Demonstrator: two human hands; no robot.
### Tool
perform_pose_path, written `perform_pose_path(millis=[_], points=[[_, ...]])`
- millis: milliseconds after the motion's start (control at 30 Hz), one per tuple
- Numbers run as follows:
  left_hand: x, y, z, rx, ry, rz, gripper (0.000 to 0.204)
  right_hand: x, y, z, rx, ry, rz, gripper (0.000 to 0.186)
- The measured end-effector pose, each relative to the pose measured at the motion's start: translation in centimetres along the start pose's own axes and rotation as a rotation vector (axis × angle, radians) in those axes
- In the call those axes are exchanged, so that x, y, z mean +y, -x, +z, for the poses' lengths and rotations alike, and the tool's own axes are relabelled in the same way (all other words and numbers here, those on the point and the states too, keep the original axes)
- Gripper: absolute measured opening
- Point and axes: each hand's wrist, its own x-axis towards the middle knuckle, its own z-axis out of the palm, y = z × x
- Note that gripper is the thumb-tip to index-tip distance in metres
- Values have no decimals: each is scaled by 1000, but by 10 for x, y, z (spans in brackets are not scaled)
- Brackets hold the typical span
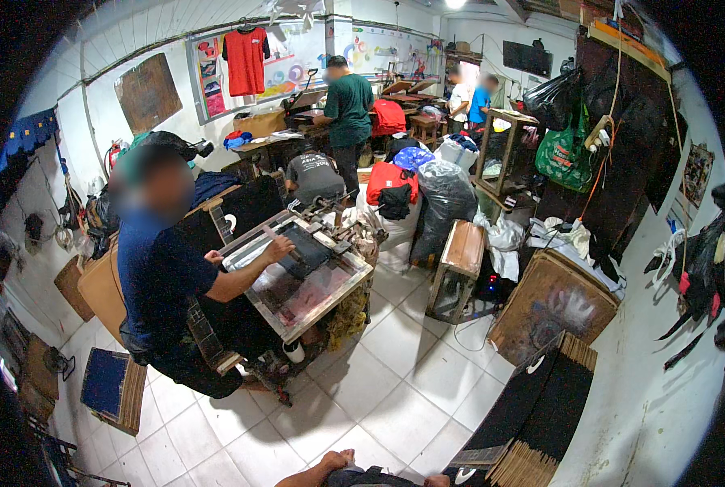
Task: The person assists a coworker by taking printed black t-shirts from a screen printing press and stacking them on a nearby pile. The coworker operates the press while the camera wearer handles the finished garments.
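My left hand (340,459) shows small at the lower edge, beside dark cloth (371,477) at my body; its fingers are too small to make out. Only a bit of my right hand (437,480) comes into view, close to a stack of boards (533,414) covered in black fabric with a white mark. What either hand holds cannot be seen. Ahead on the left, a co-worker in a dark blue shirt (155,260) leans over a wooden-framed printing screen (314,280), one hand on a squeegee (297,258) on its dark mesh.
Another dark-covered stack of boards (115,390) stands on the tiled floor (354,390) at left. Large boards (553,304) lean at right, near a wooden stand (457,268). Black bags (444,203) and clothes lie behind. Other people work at the back.
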Motion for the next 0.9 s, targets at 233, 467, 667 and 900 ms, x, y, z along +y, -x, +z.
perform_pose_path(millis=[233,467,667,900], points=[[-19,-6,16,192,309,-73,31,11,-22,13,-4,241,-213,29],[-26,-12,17,121,306,-87,38,13,-17,28,76,331,-318,27],[-15,3,14,139,602,-232,42,-4,0,12,48,383,-314,24],[-9,-6,16,193,481,-98,39,11,3,10,119,-33,-327,26]])
